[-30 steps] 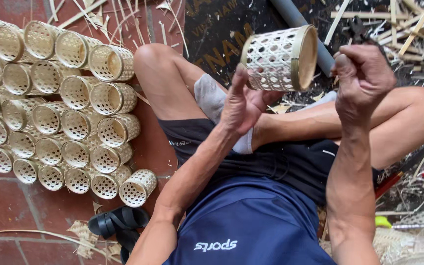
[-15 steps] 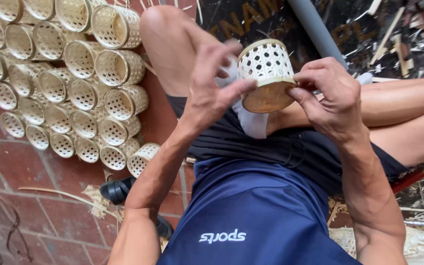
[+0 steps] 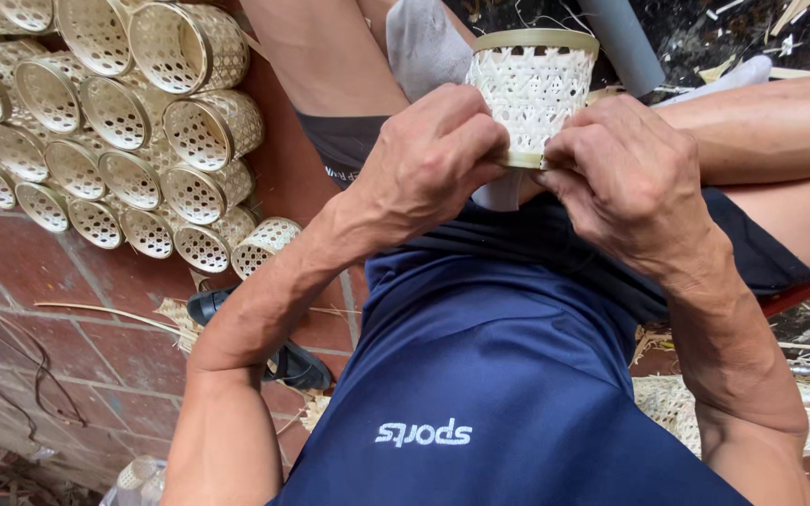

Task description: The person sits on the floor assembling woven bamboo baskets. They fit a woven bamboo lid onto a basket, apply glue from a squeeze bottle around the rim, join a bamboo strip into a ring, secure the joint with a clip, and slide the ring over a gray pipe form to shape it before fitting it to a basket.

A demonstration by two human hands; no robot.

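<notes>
Woven basket (image 3: 533,94) went from lying sideways, open mouth pointing to 3 o'clock, held high at 1 o'clock, to upright with rim band on top, now at 12 o'clock over the lap. Left hand (image 3: 433,159) was open and off the basket, now closed on its lower edge from 9 o'clock. Right hand (image 3: 625,178) dropped from a raised fist to pinching the bottom rim at 3 o'clock. Hands now nearly touching.

Stacked woven baskets (image 3: 124,122) on brick floor (image 3: 96,347), grey pipe (image 3: 622,42)
</notes>
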